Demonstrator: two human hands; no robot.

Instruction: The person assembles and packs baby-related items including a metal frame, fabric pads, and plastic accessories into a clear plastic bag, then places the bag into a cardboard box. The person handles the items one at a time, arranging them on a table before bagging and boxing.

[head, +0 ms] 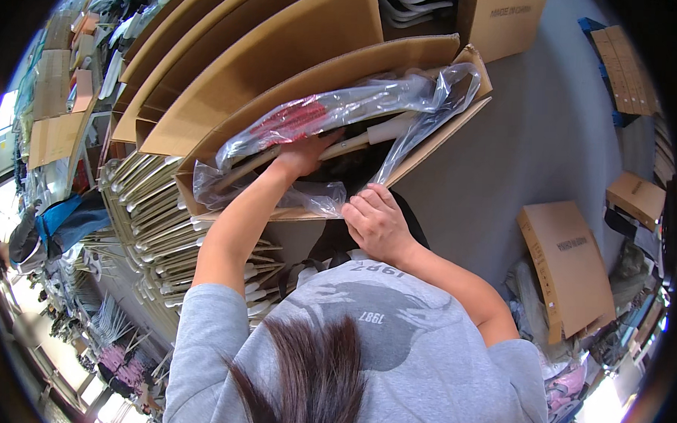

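Note:
Before me stands an open cardboard carton, long and narrow, lined with a clear plastic bag. Inside lie beige tubes with a pale sleeve, and a plastic-wrapped bundle showing red through the film. My left hand reaches down into the carton beside the tubes; its fingers are partly hidden, so I cannot tell whether they grip one. At the near rim, my right hand has its fingers closed on the edge of the plastic bag, against the carton's edge.
More open cartons stand in a row beyond. Several stacked beige tubes with pale ends lie at left. A closed carton rests at right, and a blue pallet with cardboard sits farther off. Another person is at far left.

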